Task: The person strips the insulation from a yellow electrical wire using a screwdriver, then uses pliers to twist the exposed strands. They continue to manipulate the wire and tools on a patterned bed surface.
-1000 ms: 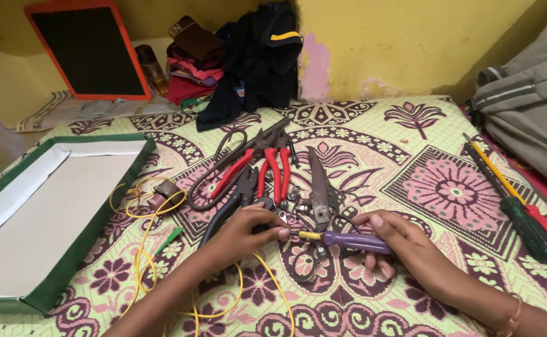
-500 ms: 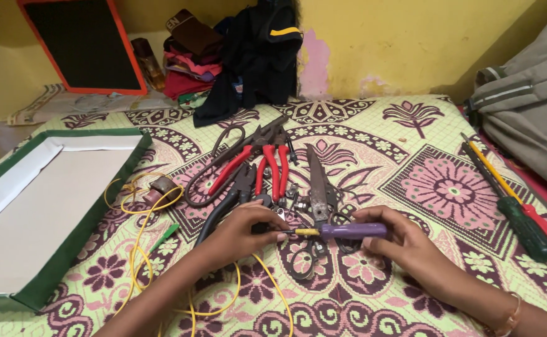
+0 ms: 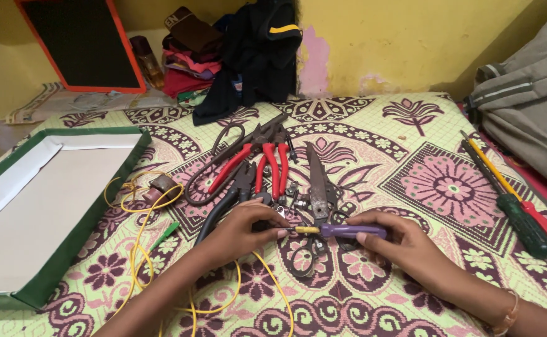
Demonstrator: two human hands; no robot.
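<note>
Right hand [image 3: 404, 246] grips the purple-handled screwdriver [image 3: 348, 230] low over the patterned bedspread [image 3: 361, 143], left hand [image 3: 245, 228] pinching a small part at its tip; step: tip seating, needing steady alignment.

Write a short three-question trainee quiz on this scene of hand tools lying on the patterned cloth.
1. True or false: the right hand holds the purple-handled screwdriver.
2. Which lies nearest the left hand? A) yellow wire B) green-handled screwdriver C) green-edged tray
3. Fill in: the pliers above the hands have ___ handles.

Key: 1 true; 2 A; 3 red.
</note>
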